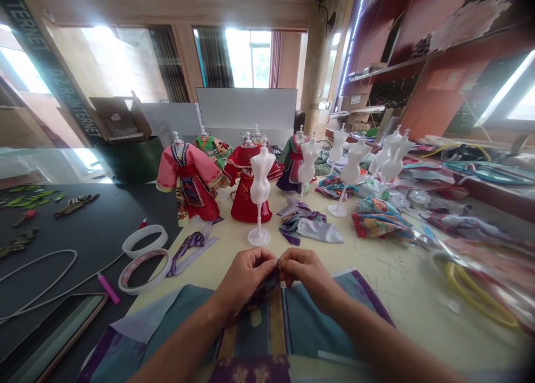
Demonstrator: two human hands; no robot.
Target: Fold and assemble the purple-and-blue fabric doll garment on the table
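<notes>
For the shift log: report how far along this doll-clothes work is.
Done: a red gown stands dressed on its mannequin. In hand: the left hand and right hand pinch a dark fabric edge. Remaining: bare white mannequins and a pile of printed fabric wait.

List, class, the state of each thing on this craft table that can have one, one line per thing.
Left hand, pinching dark fabric strip.
Right hand, pinching the same strip.
Striped teal fabric, spread flat.
Red-gowned dress form, dressed, upright.
Front white dress form, bare, upright.
Tape roll, lying flat.
</notes>
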